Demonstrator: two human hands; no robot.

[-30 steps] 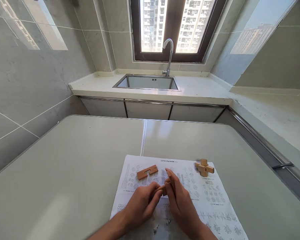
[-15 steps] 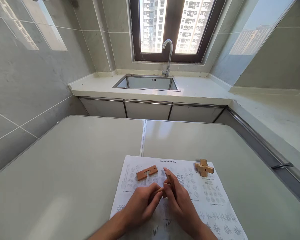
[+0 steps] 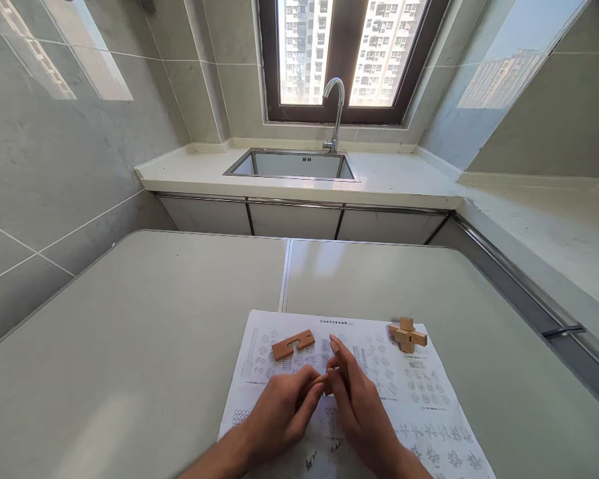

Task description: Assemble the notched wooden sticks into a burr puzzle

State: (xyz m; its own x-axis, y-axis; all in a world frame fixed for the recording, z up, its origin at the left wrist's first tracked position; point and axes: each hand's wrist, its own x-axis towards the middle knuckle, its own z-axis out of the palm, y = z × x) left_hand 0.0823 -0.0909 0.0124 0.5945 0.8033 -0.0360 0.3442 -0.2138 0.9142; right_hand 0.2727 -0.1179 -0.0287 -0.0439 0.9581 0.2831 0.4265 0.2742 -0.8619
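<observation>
Both forearms run out of the bottom edge, as does the near end of a printed sheet [image 3: 432, 416]. The left hand [image 3: 279, 407] pinches a wooden piece [image 3: 328, 384] between thumb and fingers above the middle of the sheet; the right hand [image 3: 357, 406] grips there too, its fingers wrapped around wood. The fingers cover most of it, so its shape and the number of parts cannot be told. The sheet carries rows of small line diagrams with captions too tiny to read. Farther up, a notched wooden block [image 3: 281, 349] lies on it at left and a cross-shaped wooden assembly [image 3: 407, 335] at right. A heading in Chinese characters [image 3: 336, 322] crosses the top, too small to read surely. The pale table [image 3: 154, 319] spreads beyond, then a sink [image 3: 279, 161], a faucet [image 3: 340, 110] and a window [image 3: 348, 40], its top cut off.
</observation>
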